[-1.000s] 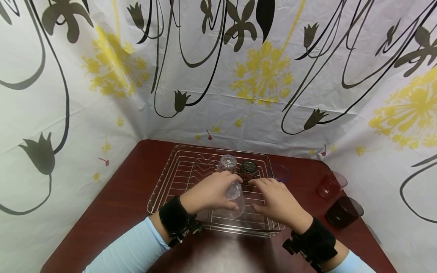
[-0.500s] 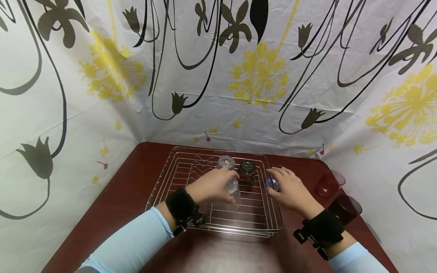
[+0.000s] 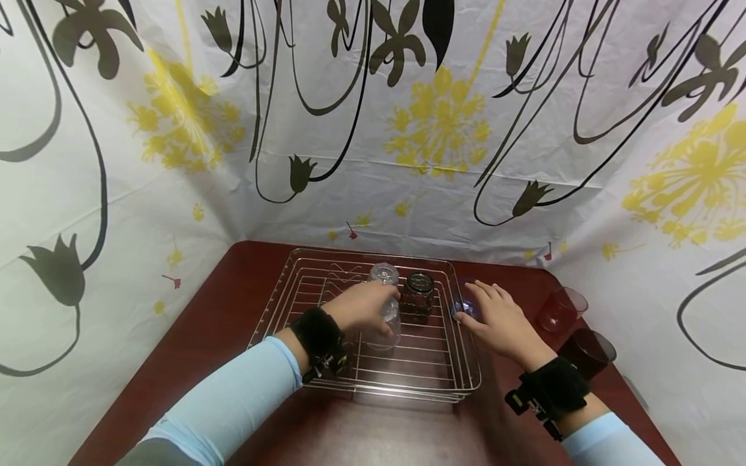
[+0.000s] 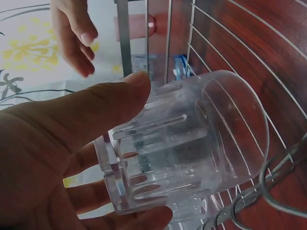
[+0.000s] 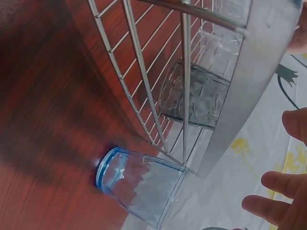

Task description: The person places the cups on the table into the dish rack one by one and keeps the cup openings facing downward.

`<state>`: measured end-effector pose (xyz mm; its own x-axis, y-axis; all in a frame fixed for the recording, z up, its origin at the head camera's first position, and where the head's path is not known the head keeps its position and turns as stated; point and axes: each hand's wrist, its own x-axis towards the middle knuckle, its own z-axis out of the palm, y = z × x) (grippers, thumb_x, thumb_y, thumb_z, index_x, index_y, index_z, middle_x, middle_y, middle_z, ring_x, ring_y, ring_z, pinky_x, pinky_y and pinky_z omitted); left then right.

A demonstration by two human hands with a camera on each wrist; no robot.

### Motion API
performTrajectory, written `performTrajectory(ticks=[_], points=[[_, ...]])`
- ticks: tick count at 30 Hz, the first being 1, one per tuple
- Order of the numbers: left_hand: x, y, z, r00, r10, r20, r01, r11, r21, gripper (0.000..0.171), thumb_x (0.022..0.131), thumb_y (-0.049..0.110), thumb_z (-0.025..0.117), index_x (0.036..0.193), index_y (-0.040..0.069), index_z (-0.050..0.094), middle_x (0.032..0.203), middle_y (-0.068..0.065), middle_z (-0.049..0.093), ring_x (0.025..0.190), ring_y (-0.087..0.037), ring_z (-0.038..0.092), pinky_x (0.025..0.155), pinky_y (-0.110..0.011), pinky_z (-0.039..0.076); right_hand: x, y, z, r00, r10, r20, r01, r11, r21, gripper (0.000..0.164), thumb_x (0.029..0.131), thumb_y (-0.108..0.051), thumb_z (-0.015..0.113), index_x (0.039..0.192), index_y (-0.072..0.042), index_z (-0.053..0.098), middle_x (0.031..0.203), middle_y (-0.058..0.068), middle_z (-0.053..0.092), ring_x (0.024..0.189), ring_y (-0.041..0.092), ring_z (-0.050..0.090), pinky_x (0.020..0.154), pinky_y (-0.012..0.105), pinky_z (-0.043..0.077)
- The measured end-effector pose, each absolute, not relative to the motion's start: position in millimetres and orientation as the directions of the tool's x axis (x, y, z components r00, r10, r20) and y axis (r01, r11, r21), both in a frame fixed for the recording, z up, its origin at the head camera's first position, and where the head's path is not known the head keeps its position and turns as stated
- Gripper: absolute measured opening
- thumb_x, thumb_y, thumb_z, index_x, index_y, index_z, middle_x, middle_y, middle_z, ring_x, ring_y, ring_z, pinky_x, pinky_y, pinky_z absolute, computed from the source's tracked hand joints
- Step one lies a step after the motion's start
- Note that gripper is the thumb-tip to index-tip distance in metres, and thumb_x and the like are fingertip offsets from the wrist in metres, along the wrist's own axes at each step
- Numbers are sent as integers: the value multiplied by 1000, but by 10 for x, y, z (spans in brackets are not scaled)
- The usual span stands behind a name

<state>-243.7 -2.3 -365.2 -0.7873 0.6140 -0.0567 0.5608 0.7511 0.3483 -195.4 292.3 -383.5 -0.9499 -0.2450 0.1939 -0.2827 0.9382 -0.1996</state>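
The left hand (image 3: 364, 307) curls around the bottom of a clear cup (image 4: 192, 139), which is upside down in the wire rack (image 3: 408, 390). Outside the rack, a blue cup (image 5: 144, 184) stands near the right hand (image 3: 500, 321), its loose fingers holding nothing.

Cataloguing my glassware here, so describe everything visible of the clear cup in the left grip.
The clear cup is colourless and transparent; glass or plastic, I can't tell. Grooves run along its sides near a thick base; toward the round rim the wall is smooth. It is upside down over the wire rack; rim contact is unclear. The left grip holds it round the base.
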Motion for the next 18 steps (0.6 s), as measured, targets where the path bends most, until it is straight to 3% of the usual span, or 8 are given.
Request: performTrajectory(ticks=[18], points=[[-2548, 93, -3731, -790, 604, -107, 546, 772, 325, 72, 73, 29, 90, 135, 14, 58, 126, -5, 65, 114, -24, 62, 100, -42, 50, -1977, 3033, -3956, -959, -219, 180, -256, 942, -218, 68, 98, -43, 61, 151, -6, 41, 156, 23, 37, 143, 53, 26, 111, 71, 24]])
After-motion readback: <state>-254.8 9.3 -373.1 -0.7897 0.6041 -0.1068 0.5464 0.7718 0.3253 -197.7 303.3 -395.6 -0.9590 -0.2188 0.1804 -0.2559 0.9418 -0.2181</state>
